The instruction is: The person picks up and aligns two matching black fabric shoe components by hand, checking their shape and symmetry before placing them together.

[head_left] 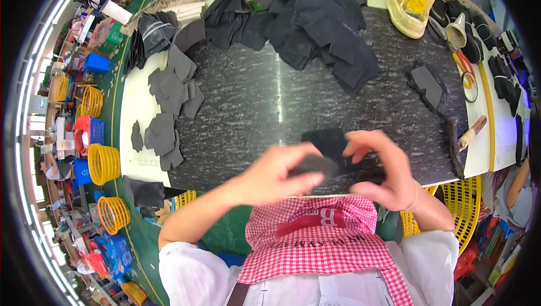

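Observation:
My left hand (270,177) pinches a small dark grey flat piece (313,165) between thumb and fingers, just above the near edge of the table; the piece is a little blurred. Beyond it a black cut piece of fabric (326,138) lies on the dark streaked tabletop (236,109). My right hand (389,165) is curved, its thumb well apart from its fingers. Those fingertips are at the black piece's right side; whether they touch it I cannot tell.
A heap of black fabric pieces (321,21) covers the far side. Grey pieces (164,134) lie in stacks along the left edge. At right are a dark grey stack (427,86), a wooden-handled tool (472,133), orange-handled scissors (466,66) and a yellowish plastic container (408,24).

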{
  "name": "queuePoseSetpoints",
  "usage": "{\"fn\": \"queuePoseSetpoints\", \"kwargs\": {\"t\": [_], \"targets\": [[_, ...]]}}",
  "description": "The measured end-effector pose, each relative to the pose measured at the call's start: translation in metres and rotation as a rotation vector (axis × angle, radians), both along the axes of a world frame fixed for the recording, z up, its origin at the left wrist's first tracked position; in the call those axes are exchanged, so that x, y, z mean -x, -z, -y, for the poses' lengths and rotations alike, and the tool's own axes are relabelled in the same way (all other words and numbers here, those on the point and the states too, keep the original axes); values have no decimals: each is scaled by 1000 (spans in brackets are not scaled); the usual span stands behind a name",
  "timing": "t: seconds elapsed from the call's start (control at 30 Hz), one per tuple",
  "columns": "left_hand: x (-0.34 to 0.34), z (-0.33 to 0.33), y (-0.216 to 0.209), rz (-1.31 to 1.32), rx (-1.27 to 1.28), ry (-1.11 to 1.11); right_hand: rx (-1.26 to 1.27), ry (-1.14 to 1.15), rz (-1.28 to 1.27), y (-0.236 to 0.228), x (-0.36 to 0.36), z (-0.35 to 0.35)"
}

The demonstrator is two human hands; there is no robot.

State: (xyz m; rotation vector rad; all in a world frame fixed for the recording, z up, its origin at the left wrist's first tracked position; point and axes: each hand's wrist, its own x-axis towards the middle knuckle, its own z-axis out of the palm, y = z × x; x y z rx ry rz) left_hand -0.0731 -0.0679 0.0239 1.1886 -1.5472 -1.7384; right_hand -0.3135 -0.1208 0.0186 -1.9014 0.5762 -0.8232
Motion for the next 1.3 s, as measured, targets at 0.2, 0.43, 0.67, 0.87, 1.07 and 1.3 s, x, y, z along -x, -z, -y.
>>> {"fn": "queuePoseSetpoints", "kwargs": {"t": [0.2, 0.43, 0.67, 0.87, 1.07, 1.3], "targets": [[18, -27, 20, 13, -34, -377, -16, 248, -84, 16, -8, -19], [23, -21, 31, 328, 226, -299, 73, 289, -248, 34, -7, -17], [25, -17, 39, 752, 896, -186, 511, 174, -419, 37, -11, -12], [26, -17, 26, 760, 916, 271, 385, 245, -223, 13, -10, 61], [5, 33, 12, 740, 986, -67, 817, 342, -416, 50, -46, 144], [-7, 168, 54, 893, 1038, -259, 18, 600, -134, -8, -21, 127]]}}
